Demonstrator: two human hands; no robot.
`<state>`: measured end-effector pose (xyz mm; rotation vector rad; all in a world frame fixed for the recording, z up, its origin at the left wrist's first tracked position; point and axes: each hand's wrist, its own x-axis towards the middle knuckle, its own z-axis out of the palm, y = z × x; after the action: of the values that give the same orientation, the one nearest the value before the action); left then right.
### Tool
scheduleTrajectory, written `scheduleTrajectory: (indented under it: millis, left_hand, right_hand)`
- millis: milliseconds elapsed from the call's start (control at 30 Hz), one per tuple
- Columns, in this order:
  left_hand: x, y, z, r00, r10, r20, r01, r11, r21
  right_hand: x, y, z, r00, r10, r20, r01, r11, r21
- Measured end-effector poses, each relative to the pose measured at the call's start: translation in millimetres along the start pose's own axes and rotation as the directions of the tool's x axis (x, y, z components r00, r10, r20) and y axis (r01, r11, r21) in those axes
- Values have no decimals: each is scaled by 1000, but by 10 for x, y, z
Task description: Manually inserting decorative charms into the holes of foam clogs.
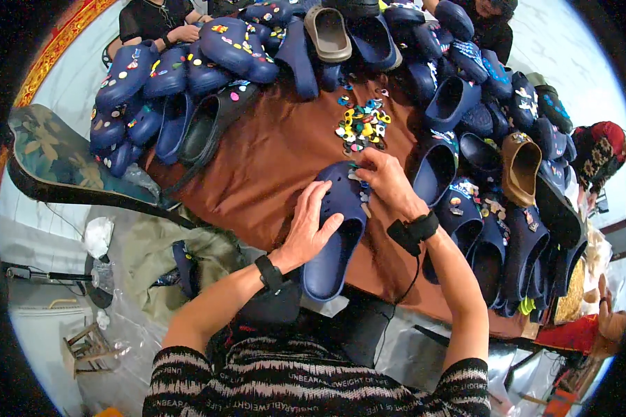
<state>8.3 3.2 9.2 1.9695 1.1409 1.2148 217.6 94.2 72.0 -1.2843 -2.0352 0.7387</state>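
A navy foam clog [335, 257] lies in front of me at the table's near edge, its toe pointing away and its heel toward me. My left hand [308, 224] grips it along the left side, with the thumb by the foot opening. At the right of its toe, my right hand [384, 182] has thumb and index finger pinched on a small greenish shoe charm [353, 167], mostly hidden by the fingertips. More charms sit in a row down that side of the clog. Just beyond the toe is a loose pile of colourful charms [365, 124].
A brown cloth [257, 184] covers the table. Navy clogs [235, 47] bearing charms are heaped along the far and left sides, more clogs [459, 208] on the right. A patterned chair back [69, 156] stands at left. Other people sit across the table [156, 24] and at right.
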Motion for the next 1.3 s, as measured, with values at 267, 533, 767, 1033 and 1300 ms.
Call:
scheduleTrajectory:
  millis: [267, 533, 767, 1033, 1300]
  left_hand:
    - [2, 22, -20, 997, -49, 61, 50, 999, -18]
    - [-7, 0, -29, 998, -46, 44, 47, 999, -24]
    - [-1, -14, -20, 998, -56, 40, 58, 997, -53]
    - [7, -5, -7, 997, -56, 62, 59, 997, -44]
    - [0, 9, -22, 1000, -1, 3, 1, 1000, 7]
  right_hand:
    - [92, -71, 195, 934, -346, 87, 354, 872, -339]
    - [61, -69, 222, 908, -353, 225, 415, 826, -381]
    - [24, -89, 179, 934, -234, 270, 339, 816, -468]
    - [-7, -122, 274, 949, -132, 287, 291, 721, -630]
    - [8, 157, -78, 990, -116, -80, 94, 966, -240]
